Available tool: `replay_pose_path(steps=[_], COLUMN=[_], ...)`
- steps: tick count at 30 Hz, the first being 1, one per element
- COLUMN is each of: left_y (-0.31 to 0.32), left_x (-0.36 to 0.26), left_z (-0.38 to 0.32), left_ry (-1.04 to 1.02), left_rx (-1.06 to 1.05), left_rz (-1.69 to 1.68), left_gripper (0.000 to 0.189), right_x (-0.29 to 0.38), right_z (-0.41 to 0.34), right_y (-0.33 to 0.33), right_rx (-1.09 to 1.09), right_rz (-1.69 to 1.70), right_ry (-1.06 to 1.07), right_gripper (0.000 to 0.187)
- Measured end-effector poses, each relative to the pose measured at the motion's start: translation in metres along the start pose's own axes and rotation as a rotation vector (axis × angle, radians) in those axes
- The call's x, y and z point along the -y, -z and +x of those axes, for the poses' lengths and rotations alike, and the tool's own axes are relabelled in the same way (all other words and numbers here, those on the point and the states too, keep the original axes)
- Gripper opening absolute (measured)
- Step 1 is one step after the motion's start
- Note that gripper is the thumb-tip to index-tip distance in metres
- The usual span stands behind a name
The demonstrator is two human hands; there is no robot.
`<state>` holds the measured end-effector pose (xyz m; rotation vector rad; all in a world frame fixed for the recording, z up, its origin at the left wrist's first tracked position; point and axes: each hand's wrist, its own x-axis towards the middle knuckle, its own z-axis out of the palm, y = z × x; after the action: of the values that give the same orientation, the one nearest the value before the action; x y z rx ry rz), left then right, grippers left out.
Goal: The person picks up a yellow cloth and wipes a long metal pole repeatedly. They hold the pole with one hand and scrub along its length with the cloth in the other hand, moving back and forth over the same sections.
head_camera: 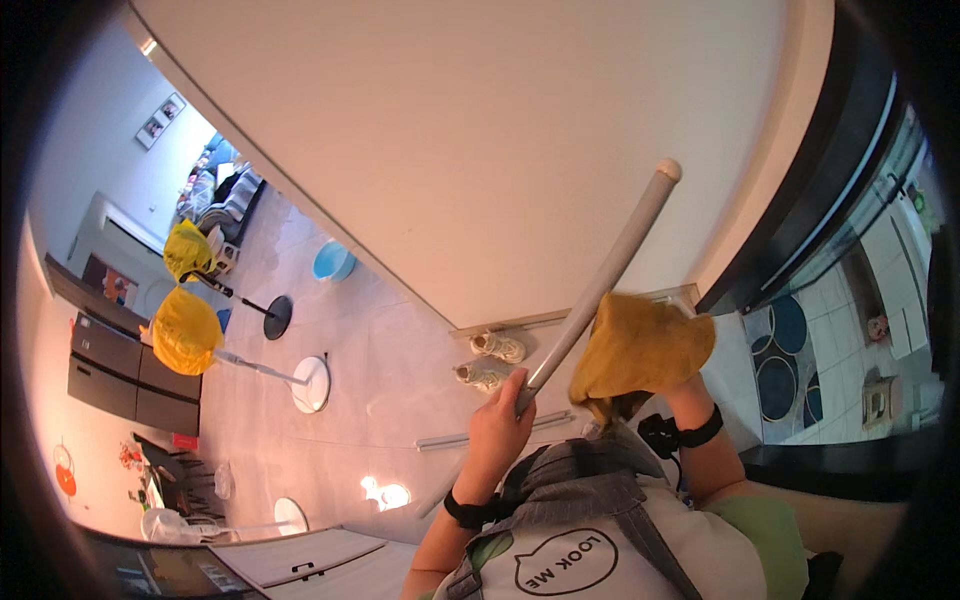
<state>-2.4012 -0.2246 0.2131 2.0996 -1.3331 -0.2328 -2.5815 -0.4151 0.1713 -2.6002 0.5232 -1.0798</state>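
My left hand is closed around the lower end of a grey tube, which slants up to the right and ends in a rounded pale cap. A yellow-brown cloth is draped over my right hand, whose fingers are hidden under it. The cloth lies close beside the tube; whether it touches the tube cannot be told. Below, thinner grey tubes lie on the tiled floor.
A pair of light sneakers stands by the wall. To the left are fans covered with yellow bags, a blue basin and a dark refrigerator. Glass sliding doors and a patterned mat are at right.
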Motion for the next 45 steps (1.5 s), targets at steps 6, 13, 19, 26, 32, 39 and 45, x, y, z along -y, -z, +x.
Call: replay_pose_path(steps=[6, 13, 19, 26, 32, 39, 45], left_y=[0.001, -0.002, 0.011, 0.039, 0.039, 0.016, -0.003], left_x=[-0.009, -0.012, -0.033, -0.020, -0.003, -0.029, -0.015], left_z=[0.012, 0.034, 0.024, 0.004, 0.004, 0.017, 0.031], left_ry=[-0.106, -0.178, -0.104, 0.203, 0.804, -0.109, -0.193], left_rx=[-0.006, -0.033, 0.154, 0.763, 1.431, 0.236, 0.026], left_rz=[-0.005, 0.057, -0.014, -0.587, -1.344, -0.100, 0.173], left_gripper=[0.044, 0.049, 0.047, 0.034, 0.021, 0.039, 0.042], right_x=[0.041, 0.082, 0.044, -0.007, -0.006, 0.099, 0.107], right_z=[0.070, 0.142, 0.151, 0.134, 0.101, 0.092, 0.098], right_y=[-0.037, 0.002, 0.045, 0.096, 0.055, -0.007, -0.028], right_rx=[-0.321, -0.745, -0.797, -0.870, -0.609, -0.616, -0.560], right_rz=[0.716, 1.136, 1.241, 1.405, 2.076, 1.490, 1.202], right_ry=[-0.040, -0.599, -0.720, -0.867, -0.344, -0.698, -0.912], right_gripper=[0.054, 0.021, 0.020, 0.035, 0.053, 0.012, 0.016])
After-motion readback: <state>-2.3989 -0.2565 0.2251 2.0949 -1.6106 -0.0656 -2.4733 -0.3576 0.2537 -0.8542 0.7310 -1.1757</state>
